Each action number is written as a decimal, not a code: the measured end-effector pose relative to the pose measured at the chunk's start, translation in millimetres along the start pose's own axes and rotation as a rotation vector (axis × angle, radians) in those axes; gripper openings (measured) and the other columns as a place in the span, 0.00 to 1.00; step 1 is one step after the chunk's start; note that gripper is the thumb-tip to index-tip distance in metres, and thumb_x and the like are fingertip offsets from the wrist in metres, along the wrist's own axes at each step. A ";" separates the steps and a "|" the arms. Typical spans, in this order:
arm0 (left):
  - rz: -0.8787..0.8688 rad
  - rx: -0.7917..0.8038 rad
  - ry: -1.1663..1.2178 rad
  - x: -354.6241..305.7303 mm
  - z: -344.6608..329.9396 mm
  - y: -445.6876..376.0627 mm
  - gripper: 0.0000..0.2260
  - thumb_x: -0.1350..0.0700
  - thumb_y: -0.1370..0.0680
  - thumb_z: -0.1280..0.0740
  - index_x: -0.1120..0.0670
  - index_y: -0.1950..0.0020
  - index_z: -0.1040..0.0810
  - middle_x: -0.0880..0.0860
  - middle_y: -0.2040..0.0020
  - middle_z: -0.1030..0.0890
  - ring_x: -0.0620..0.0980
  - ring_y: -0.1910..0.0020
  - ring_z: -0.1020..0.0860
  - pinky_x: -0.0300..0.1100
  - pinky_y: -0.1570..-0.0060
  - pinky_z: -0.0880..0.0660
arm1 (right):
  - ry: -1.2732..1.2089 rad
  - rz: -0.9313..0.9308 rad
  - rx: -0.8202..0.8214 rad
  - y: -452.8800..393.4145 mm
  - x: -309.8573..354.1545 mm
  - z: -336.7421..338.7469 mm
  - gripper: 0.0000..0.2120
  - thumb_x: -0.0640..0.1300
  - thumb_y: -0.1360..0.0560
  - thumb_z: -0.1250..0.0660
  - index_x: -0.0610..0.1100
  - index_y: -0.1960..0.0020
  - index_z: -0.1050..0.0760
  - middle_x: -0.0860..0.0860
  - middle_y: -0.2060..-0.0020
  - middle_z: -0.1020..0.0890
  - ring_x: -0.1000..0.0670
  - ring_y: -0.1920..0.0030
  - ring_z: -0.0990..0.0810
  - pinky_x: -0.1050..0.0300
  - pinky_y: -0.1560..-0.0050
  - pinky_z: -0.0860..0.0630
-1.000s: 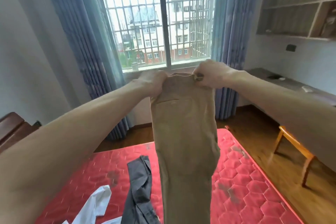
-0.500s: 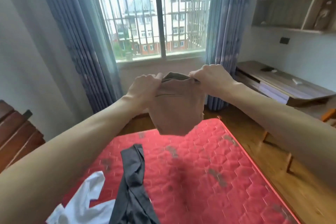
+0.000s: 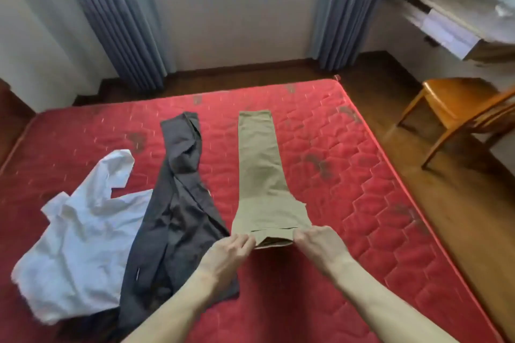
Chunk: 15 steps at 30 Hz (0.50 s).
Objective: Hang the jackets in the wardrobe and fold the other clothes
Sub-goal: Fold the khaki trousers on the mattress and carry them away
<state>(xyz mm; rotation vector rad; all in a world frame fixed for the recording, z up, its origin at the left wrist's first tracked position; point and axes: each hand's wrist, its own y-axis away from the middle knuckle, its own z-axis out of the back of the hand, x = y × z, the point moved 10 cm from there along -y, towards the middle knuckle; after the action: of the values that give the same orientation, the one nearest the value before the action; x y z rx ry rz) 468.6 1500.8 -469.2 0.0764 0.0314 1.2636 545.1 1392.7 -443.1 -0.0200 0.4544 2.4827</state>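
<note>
Khaki trousers point(image 3: 262, 175) lie stretched lengthwise on the red mattress point(image 3: 348, 203), legs folded one on the other, hems pointing away from me. My left hand point(image 3: 234, 248) pinches the left end of the waistband, and my right hand point(image 3: 317, 239) pinches the right end, both down at the mattress surface. A dark grey garment point(image 3: 178, 203) lies crumpled to the left of the trousers, partly under my left wrist. A white shirt point(image 3: 83, 231) lies spread further left.
A wooden chair point(image 3: 459, 114) stands on the wood floor to the right of the bed. A desk point(image 3: 451, 17) runs along the right wall. Blue-grey curtains point(image 3: 117, 17) hang at the far wall beyond the mattress.
The trousers hung in the air from both hands; now they lie flat on the mattress, waistband still held. My view has tipped down from the window to the bed.
</note>
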 end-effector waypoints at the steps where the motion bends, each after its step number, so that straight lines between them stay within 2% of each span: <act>1: -0.003 0.003 0.020 -14.1 -26.1 9.6 0.17 0.58 0.43 0.21 0.51 0.55 0.15 0.45 0.63 0.19 0.43 0.66 0.19 0.36 0.66 0.22 | -0.017 0.018 0.014 7.3 14.2 -32.4 0.18 0.39 0.52 0.13 0.46 0.71 0.21 0.50 0.77 0.20 0.52 0.77 0.19 0.60 0.80 0.28; 2: -0.001 -0.007 0.035 -27.2 -46.7 17.6 0.13 0.57 0.41 0.22 0.51 0.58 0.15 0.45 0.65 0.20 0.43 0.67 0.20 0.36 0.67 0.23 | -0.076 -0.010 0.026 14.0 22.1 -63.7 0.21 0.40 0.56 0.12 0.46 0.74 0.22 0.52 0.79 0.22 0.52 0.80 0.21 0.61 0.82 0.31; 3: -0.012 -0.010 0.063 -41.9 -67.3 27.1 0.07 0.58 0.37 0.27 0.52 0.60 0.16 0.45 0.66 0.21 0.43 0.69 0.20 0.36 0.69 0.24 | -0.077 -0.014 0.042 23.9 33.0 -93.9 0.19 0.41 0.53 0.12 0.46 0.72 0.21 0.52 0.77 0.21 0.52 0.78 0.19 0.60 0.80 0.29; 5: -0.020 0.032 0.106 -68.3 -111.5 45.5 0.12 0.58 0.33 0.40 0.52 0.62 0.17 0.46 0.68 0.22 0.43 0.70 0.21 0.37 0.72 0.25 | -0.089 0.021 0.112 39.7 51.9 -144.8 0.11 0.39 0.38 0.17 0.46 0.60 0.18 0.50 0.66 0.15 0.48 0.66 0.13 0.56 0.70 0.22; 6: -0.007 0.063 0.122 -80.7 -132.4 54.6 0.13 0.57 0.33 0.42 0.51 0.62 0.18 0.45 0.67 0.22 0.44 0.70 0.21 0.37 0.72 0.26 | -0.102 0.015 0.142 48.9 58.8 -170.5 0.10 0.36 0.33 0.21 0.45 0.55 0.18 0.48 0.60 0.14 0.46 0.60 0.12 0.53 0.65 0.20; 7: -0.010 0.091 0.136 -93.2 -153.4 63.8 0.12 0.57 0.33 0.41 0.50 0.62 0.18 0.45 0.67 0.22 0.44 0.69 0.21 0.38 0.73 0.26 | -0.104 0.001 0.161 57.2 65.9 -190.3 0.10 0.35 0.32 0.23 0.45 0.53 0.18 0.47 0.58 0.14 0.45 0.58 0.12 0.51 0.62 0.19; 8: -0.014 0.128 0.169 -104.9 -172.8 72.3 0.09 0.56 0.32 0.39 0.50 0.62 0.18 0.44 0.66 0.22 0.44 0.68 0.21 0.38 0.72 0.26 | -0.133 -0.011 0.184 65.7 73.9 -210.1 0.12 0.35 0.35 0.20 0.44 0.56 0.18 0.46 0.62 0.15 0.45 0.61 0.13 0.52 0.65 0.20; 10: -0.020 0.172 0.209 -126.2 -207.3 85.2 0.06 0.54 0.31 0.35 0.49 0.62 0.18 0.44 0.65 0.21 0.44 0.67 0.20 0.37 0.71 0.26 | -0.165 -0.027 0.163 81.2 90.0 -242.3 0.20 0.38 0.53 0.13 0.44 0.69 0.21 0.48 0.75 0.21 0.48 0.75 0.19 0.58 0.78 0.27; 11: -0.014 0.189 0.222 -135.0 -224.0 90.5 0.03 0.54 0.32 0.32 0.49 0.61 0.18 0.44 0.64 0.21 0.44 0.66 0.20 0.37 0.70 0.25 | -0.188 -0.069 0.162 87.5 93.3 -257.0 0.22 0.38 0.58 0.13 0.44 0.72 0.23 0.49 0.77 0.23 0.49 0.77 0.21 0.59 0.80 0.29; 12: 0.006 0.221 0.252 -143.3 -243.7 97.0 0.06 0.54 0.35 0.26 0.49 0.59 0.18 0.44 0.63 0.21 0.44 0.65 0.20 0.37 0.69 0.24 | -0.188 -0.096 0.153 95.8 99.3 -276.7 0.23 0.38 0.60 0.13 0.44 0.72 0.22 0.49 0.76 0.23 0.49 0.77 0.22 0.59 0.80 0.29; 13: 0.030 0.264 0.292 -152.0 -264.0 105.7 0.13 0.54 0.39 0.21 0.50 0.57 0.17 0.44 0.61 0.19 0.44 0.64 0.19 0.37 0.67 0.23 | -0.161 -0.106 0.142 102.7 105.6 -292.9 0.23 0.38 0.60 0.14 0.44 0.71 0.21 0.49 0.75 0.22 0.48 0.75 0.21 0.58 0.79 0.28; 15: 0.113 0.352 0.363 -163.1 -296.0 120.3 0.25 0.54 0.46 0.16 0.51 0.49 0.14 0.45 0.56 0.16 0.45 0.60 0.17 0.35 0.62 0.21 | -0.186 -0.121 0.178 117.1 114.8 -325.7 0.25 0.39 0.58 0.15 0.43 0.61 0.15 0.47 0.65 0.17 0.47 0.66 0.16 0.55 0.75 0.23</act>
<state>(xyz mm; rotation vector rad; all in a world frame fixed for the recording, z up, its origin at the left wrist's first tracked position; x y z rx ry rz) 285.5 1393.4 -758.3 0.1526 0.5699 1.3608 355.2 1263.0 -726.1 0.2456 0.5747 2.2912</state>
